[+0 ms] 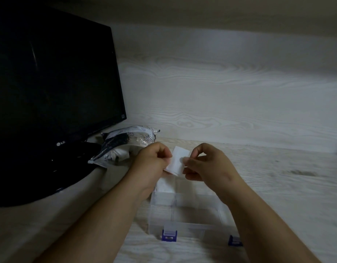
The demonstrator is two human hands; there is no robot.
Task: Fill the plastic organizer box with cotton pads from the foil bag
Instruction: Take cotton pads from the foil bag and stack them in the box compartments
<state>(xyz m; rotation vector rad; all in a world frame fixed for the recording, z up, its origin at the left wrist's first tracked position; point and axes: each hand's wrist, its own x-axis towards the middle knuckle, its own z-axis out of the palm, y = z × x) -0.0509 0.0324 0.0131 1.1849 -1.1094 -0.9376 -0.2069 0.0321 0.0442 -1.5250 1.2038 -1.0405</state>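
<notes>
Two hands [153, 162] [205, 166] pinch one cotton pad [176, 160]

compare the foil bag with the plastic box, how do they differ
The foil bag is crumpled and shiny with dark print; the plastic box is clear and rigid, split into compartments, with blue latches. The bag lies by the monitor; the box sits nearer the viewer. Both are open and hold white pads.

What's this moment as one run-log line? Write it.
left hand: pinches cotton pad | right hand: pinches cotton pad | organizer box: under hands | foil bag: beside monitor
</notes>
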